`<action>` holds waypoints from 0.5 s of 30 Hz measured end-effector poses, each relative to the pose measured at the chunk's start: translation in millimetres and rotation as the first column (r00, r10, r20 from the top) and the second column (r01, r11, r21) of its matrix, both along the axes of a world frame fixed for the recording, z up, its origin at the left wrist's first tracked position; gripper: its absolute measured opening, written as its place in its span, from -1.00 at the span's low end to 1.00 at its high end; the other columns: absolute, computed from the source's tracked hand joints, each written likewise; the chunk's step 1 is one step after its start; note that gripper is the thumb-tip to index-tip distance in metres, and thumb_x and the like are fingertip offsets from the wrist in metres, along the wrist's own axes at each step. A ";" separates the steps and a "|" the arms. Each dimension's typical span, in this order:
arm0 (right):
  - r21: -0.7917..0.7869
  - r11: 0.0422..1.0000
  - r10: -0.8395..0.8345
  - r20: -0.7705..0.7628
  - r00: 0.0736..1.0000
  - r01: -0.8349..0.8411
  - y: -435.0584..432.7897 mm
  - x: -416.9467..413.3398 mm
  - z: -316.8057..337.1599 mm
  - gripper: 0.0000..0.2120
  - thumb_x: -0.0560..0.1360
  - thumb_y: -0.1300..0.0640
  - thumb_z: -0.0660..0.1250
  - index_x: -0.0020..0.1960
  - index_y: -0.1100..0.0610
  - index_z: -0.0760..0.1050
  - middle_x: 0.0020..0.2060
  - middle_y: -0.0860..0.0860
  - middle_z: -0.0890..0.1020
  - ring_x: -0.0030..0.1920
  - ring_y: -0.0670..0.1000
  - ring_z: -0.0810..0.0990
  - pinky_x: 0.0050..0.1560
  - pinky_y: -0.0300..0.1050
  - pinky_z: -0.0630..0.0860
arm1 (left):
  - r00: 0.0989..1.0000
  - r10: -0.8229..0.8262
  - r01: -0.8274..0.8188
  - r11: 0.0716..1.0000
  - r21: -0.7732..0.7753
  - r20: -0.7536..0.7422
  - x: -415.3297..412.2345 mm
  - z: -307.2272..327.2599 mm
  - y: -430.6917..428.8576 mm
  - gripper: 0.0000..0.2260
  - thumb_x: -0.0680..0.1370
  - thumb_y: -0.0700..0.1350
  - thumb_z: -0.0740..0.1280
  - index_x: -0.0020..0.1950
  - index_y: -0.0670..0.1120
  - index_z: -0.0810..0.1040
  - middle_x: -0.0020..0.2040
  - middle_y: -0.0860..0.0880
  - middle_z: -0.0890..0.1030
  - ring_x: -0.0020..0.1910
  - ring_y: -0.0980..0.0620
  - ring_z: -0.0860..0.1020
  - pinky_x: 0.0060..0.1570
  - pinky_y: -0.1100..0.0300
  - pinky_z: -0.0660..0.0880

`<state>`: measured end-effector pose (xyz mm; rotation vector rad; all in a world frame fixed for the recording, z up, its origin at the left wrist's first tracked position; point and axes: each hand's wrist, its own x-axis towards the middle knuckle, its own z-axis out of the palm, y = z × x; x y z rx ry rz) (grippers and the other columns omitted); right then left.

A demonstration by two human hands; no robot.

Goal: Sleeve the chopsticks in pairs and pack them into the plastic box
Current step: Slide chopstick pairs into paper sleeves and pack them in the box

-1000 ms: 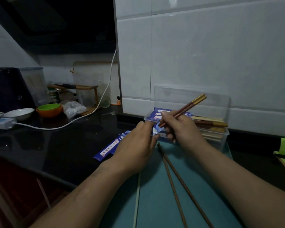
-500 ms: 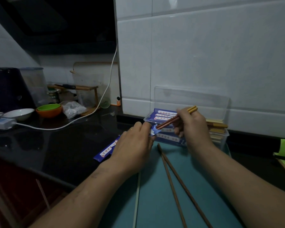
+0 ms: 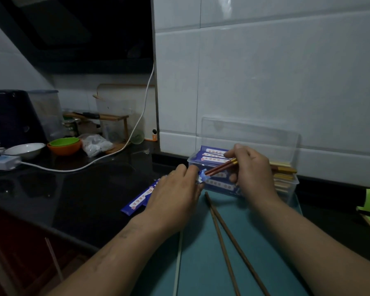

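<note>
The clear plastic box point(image 3: 287, 189) sits right of centre against the white tiled wall, with its lid point(image 3: 250, 133) standing open behind it. Inside lie sleeved pairs point(image 3: 214, 155) in blue paper. Three white label strips show on top and at least two more show through the front wall. Their reddish print is too small to read. Gold-tipped ends point(image 3: 283, 169) stick out of the stack at the box's right side. In front of the box, the left hand point(image 3: 175, 197) has its grip closed in a pinch on the crumpled mouth of a blue sleeve point(image 3: 201, 178). More blue paper runs out from under that hand toward the lower left, and I cannot tell whether it is one sleeve or two. The right hand point(image 3: 252, 174) has its grip closed around a pair of chopsticks point(image 3: 219, 168), brown with gold tops, whose points are at the sleeve mouth. Two loose chopsticks point(image 3: 222, 242) lie side by side on a teal mat point(image 3: 265, 242) at the bottom centre. The mat rests on the black surface point(image 3: 83, 189). At the left of the frame are one white bowl point(image 3: 26, 149) and a green bowl point(image 3: 64, 142) nested in an orange bowl point(image 3: 65, 149). A crumpled plastic bag point(image 3: 96, 145) lies beside them. A white cable point(image 3: 115, 151) runs to a power strip point(image 3: 2, 162).
</note>
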<state>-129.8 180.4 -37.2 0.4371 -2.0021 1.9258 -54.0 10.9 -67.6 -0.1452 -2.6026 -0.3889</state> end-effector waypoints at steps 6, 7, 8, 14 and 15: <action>0.204 0.974 -0.076 -0.122 0.990 0.100 -1.3 -2.8 -7.4 -0.73 0.71 -0.01 0.22 -0.06 0.11 0.53 -0.26 0.01 0.65 -0.38 -0.17 0.58 -0.35 -0.19 0.49 | 0.999 0.046 -0.046 0.998 -0.039 0.005 0.0 3.0 -2.0 -0.81 0.72 0.15 0.08 0.30 0.16 0.32 0.06 0.11 0.35 0.01 0.08 0.39 -0.01 0.10 0.28; 0.245 0.956 -0.114 -0.191 0.975 0.160 -1.8 -3.5 -9.6 -0.78 0.70 -0.01 0.24 -0.04 0.07 0.52 -0.19 -0.03 0.64 -0.25 -0.16 0.61 -0.26 -0.17 0.51 | 0.998 0.063 -0.063 0.997 -0.052 0.003 0.5 3.8 -1.5 -0.80 0.72 0.14 0.08 0.32 0.17 0.33 0.06 0.11 0.34 0.01 0.08 0.37 -0.01 0.08 0.27; 0.277 0.935 -0.146 -0.274 0.951 0.223 -2.0 -3.9 -11.2 -0.85 0.68 0.00 0.27 0.01 0.05 0.52 -0.11 -0.06 0.62 -0.14 -0.14 0.60 -0.17 -0.13 0.52 | 0.997 0.078 -0.077 0.995 -0.062 0.006 0.7 4.8 -0.9 -0.79 0.72 0.14 0.09 0.35 0.18 0.32 0.06 0.11 0.32 0.01 0.09 0.33 0.00 0.07 0.26; 0.482 0.701 -0.081 -0.678 0.730 0.526 -3.0 3.2 -13.2 -0.91 0.57 -0.02 0.34 -0.04 -0.01 0.56 -0.09 -0.08 0.57 -0.01 -0.01 0.48 0.02 -0.03 0.35 | 0.993 0.107 -0.103 0.991 -0.080 0.047 -0.8 7.9 1.5 -0.70 0.74 0.12 0.07 0.48 0.23 0.29 0.12 0.07 0.38 0.16 0.00 0.42 0.04 0.03 0.29; 0.520 0.671 -0.048 -0.681 0.731 0.528 -3.6 4.5 -13.9 -0.89 0.57 -0.06 0.32 -0.08 -0.05 0.55 -0.13 -0.12 0.58 -0.03 -0.02 0.49 0.07 -0.02 0.35 | 0.993 0.109 -0.104 0.991 -0.089 0.047 -1.2 7.7 2.2 -0.71 0.74 0.11 0.07 0.47 0.22 0.29 0.14 0.06 0.40 0.17 0.00 0.42 0.04 0.03 0.28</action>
